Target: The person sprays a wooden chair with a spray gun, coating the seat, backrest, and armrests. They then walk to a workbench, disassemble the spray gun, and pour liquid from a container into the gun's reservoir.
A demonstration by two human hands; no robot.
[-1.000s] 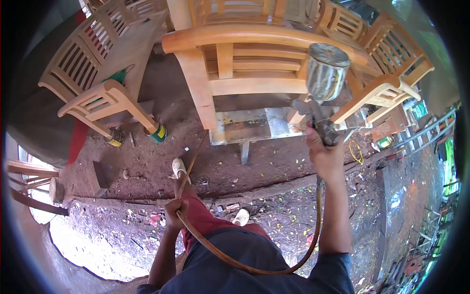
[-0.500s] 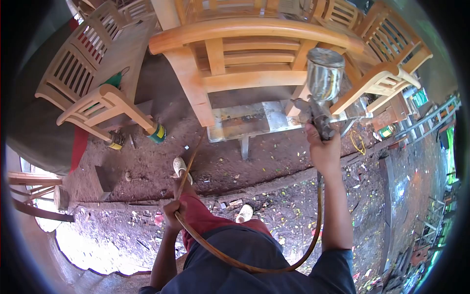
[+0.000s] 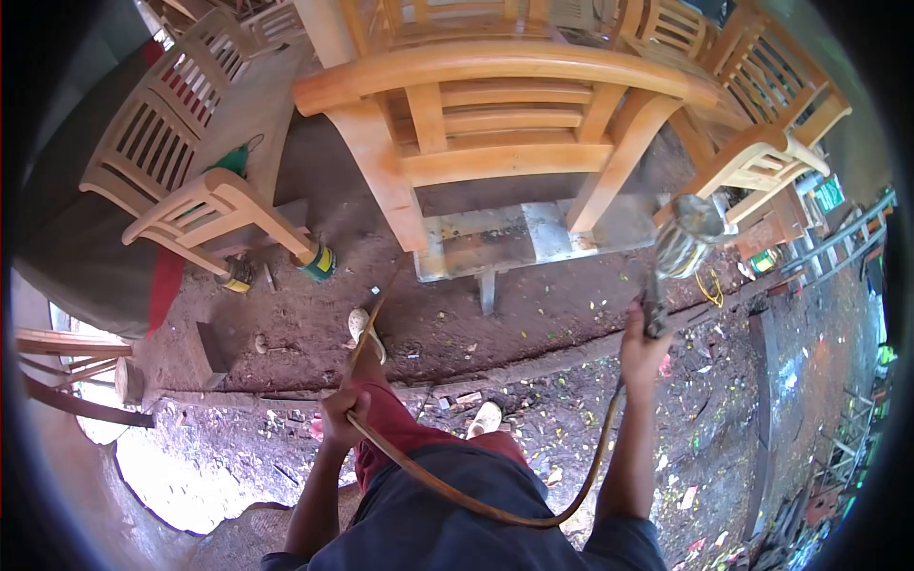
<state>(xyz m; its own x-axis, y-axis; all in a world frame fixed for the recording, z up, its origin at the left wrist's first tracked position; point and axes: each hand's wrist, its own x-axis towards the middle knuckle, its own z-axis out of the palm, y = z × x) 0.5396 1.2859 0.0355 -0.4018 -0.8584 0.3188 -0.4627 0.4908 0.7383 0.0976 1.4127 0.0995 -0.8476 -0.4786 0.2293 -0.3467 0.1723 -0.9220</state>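
Observation:
In my right hand (image 3: 645,354) is a spray gun (image 3: 655,306) with a metal cup (image 3: 689,236) on top, tilted and a little blurred. A brown hose (image 3: 495,512) runs from the gun down across my body to my left hand (image 3: 341,417), whose fingers are wrapped round it. Beyond the left hand the hose goes on toward the ground. Ahead of me stands a wooden bench (image 3: 509,164) with a glossy orange-brown curved armrest (image 3: 505,71). The gun is to the right of its front leg and lower than the armrest.
The wooden bench rests on a paint-stained low plank stand (image 3: 476,238). To the left is a paler slatted bench (image 3: 205,205), its legs on tins (image 3: 321,262) and with a green cloth (image 3: 230,162) on its seat. A blue ladder (image 3: 838,243) lies right. Debris litters the dirt ground.
My right hand has brought the spray gun down and to the right, away from the bench's armrest end. My left hand keeps its hold on the hose. The view has shifted slightly.

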